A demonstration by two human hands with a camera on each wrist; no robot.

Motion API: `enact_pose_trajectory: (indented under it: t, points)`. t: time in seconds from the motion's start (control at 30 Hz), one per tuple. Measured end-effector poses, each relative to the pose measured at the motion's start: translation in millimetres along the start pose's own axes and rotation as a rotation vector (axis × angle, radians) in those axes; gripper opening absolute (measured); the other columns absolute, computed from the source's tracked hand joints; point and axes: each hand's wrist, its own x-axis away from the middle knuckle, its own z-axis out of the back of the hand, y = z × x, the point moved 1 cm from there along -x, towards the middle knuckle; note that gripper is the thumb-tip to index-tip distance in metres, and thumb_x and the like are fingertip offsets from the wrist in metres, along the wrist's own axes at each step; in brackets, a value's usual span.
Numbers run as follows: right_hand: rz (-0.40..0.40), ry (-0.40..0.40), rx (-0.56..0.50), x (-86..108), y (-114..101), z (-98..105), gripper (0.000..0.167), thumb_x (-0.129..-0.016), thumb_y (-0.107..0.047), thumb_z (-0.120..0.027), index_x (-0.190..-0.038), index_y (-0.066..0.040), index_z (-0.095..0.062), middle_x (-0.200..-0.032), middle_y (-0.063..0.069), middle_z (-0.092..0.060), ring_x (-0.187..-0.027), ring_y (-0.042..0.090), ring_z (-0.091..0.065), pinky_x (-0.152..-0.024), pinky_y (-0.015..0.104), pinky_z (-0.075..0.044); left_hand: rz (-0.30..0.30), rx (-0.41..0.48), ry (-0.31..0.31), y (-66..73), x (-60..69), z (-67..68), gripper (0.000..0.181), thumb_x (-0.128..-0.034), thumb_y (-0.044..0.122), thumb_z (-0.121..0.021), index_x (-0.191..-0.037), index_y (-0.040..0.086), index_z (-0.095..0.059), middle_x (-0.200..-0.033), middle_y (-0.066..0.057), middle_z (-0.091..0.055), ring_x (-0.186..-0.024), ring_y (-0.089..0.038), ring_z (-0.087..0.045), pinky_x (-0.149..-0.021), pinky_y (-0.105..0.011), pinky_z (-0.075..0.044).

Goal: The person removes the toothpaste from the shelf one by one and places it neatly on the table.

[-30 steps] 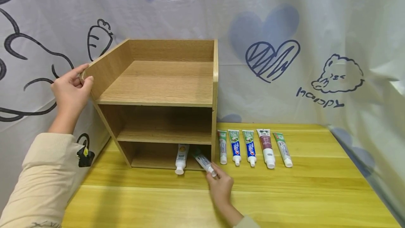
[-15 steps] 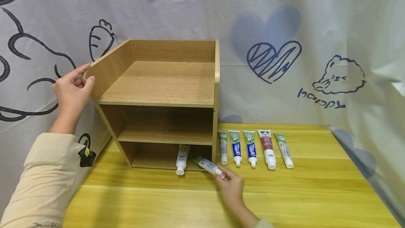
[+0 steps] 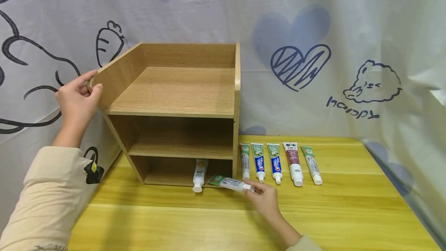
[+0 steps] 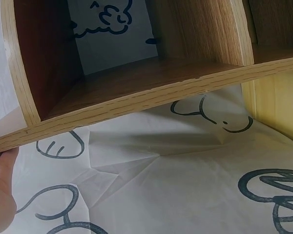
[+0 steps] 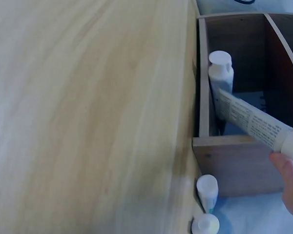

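My left hand (image 3: 78,98) pinches the upper front corner of the left side panel of a wooden shelf unit (image 3: 170,114). In the left wrist view only part of that hand (image 4: 4,187) shows at the panel's edge. The fingers of my right hand (image 3: 265,198) hold a green and white toothpaste tube (image 3: 230,183) by its white cap. Its green tail end lies at the front of the bottom compartment, near the right panel. Another white toothpaste tube (image 3: 199,173) lies in that compartment, cap outward over the front edge; the right wrist view shows its cap (image 5: 219,59) too.
Right of the shelf, several toothpaste tubes lie in a row, caps toward me: a green and grey one (image 3: 245,162), blue and green ones (image 3: 258,162), a maroon and white one (image 3: 293,162) and a green and white one (image 3: 311,164). A printed cloth (image 3: 348,22) hangs behind the wooden table (image 3: 334,220).
My right hand has moved to the right, drawing the capped end of the held tube out of the bottom compartment and turning the tube more sideways. The left hand keeps its hold on the panel.
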Motion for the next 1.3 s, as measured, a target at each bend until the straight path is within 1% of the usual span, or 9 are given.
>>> enact_pose_trajectory:
  t: [0.1,0.2,0.3,0.7,0.8,0.9,1.03,1.2,1.3]
  points:
    - [-0.025,-0.027,0.007,-1.9,-1,6,0.024,-0.070,0.006,-0.071,-0.095,0.004,-0.071,-0.067,0.015,-0.065,-0.044,0.000,-0.038,-0.042,0.010,-0.033,0.008,-0.005,-0.001,-0.6,0.2,0.7,0.034,-0.0830,0.009,-0.058,-0.116,0.007,-0.066,-0.053,0.041,-0.040,-0.053,0.025,-0.045,-0.046,0.001,-0.035]
    - [-0.042,-0.054,0.007,-1.7,-4,13,0.025,-0.070,0.006,-0.071,-0.094,0.004,-0.071,-0.050,0.000,-0.049,-0.040,0.002,-0.029,-0.040,0.012,-0.026,0.011,-0.019,-0.006,-0.7,-0.2,1.0,0.034,-0.0832,0.009,-0.058,-0.116,0.007,-0.066,-0.052,0.041,-0.039,-0.052,0.025,-0.045,-0.046,0.001,-0.034]
    - [-0.041,-0.082,0.013,-1.8,-6,20,0.025,-0.071,0.006,-0.071,-0.095,0.004,-0.071,-0.048,-0.006,-0.043,-0.040,0.001,-0.029,-0.040,0.012,-0.026,0.012,-0.023,-0.009,-0.8,-1.1,1.7,0.034,-0.0834,0.010,-0.058,-0.116,0.008,-0.066,-0.051,0.041,-0.039,-0.051,0.024,-0.044,-0.045,0.000,-0.034]
    - [-0.024,-0.193,0.058,-7.3,-6,44,0.026,-0.074,0.000,-0.071,-0.100,0.005,-0.069,-0.048,-0.007,-0.032,-0.043,-0.001,-0.026,-0.043,0.011,-0.026,0.018,-0.025,-0.014,1.0,-1.4,2.0,0.034,-0.0836,0.010,-0.058,-0.117,0.008,-0.066,-0.052,0.042,-0.039,-0.050,0.024,-0.044,-0.044,0.000,-0.034]
    - [-0.043,-0.211,0.053,-8.0,-6,50,0.028,-0.074,-0.001,-0.071,-0.101,0.006,-0.068,-0.057,0.004,-0.057,-0.046,-0.001,-0.036,-0.044,0.011,-0.033,0.018,-0.023,-0.020,0.3,-1.2,1.2,0.034,-0.0837,0.010,-0.058,-0.117,0.008,-0.065,-0.052,0.041,-0.040,-0.050,0.024,-0.044,-0.044,0.000,-0.034]
    - [-0.048,-0.234,0.051,-9.9,-2,56,0.029,-0.074,-0.002,-0.071,-0.102,0.006,-0.067,-0.083,0.019,-0.069,-0.048,-0.001,-0.041,-0.044,0.012,-0.036,0.013,-0.013,-0.019,0.1,-1.3,0.9,0.034,-0.0834,0.009,-0.058,-0.117,0.008,-0.066,-0.052,0.041,-0.040,-0.051,0.024,-0.045,-0.044,0.000,-0.035]
    - [-0.030,-0.270,0.046,-10.6,-1,62,0.029,-0.075,-0.001,-0.070,-0.103,0.007,-0.067,-0.099,0.025,-0.067,-0.049,-0.002,-0.045,-0.045,0.013,-0.038,0.011,0.000,-0.017,0.7,-1.0,1.2,0.034,-0.0834,0.009,-0.058,-0.116,0.007,-0.066,-0.054,0.041,-0.041,-0.052,0.024,-0.046,-0.046,0.000,-0.036]
    - [0.009,-0.315,0.040,-10.7,0,69,0.030,-0.077,-0.001,-0.067,-0.105,0.010,-0.064,-0.106,0.029,-0.063,-0.067,-0.003,-0.060,-0.060,0.017,-0.052,0.009,-0.005,-0.012,-0.2,-0.8,1.6,0.034,-0.0833,0.009,-0.058,-0.116,0.008,-0.066,-0.057,0.038,-0.045,-0.053,0.024,-0.046,-0.046,0.000,-0.036]
    - [-0.001,-0.313,0.058,-11.4,1,74,0.030,-0.078,-0.001,-0.067,-0.105,0.009,-0.064,-0.108,0.029,-0.063,-0.077,-0.003,-0.063,-0.069,0.020,-0.054,0.022,-0.032,-0.011,-0.3,-1.2,1.2,0.034,-0.0837,0.010,-0.058,-0.117,0.010,-0.066,-0.073,0.024,-0.063,-0.054,0.025,-0.046,-0.047,0.000,-0.037]
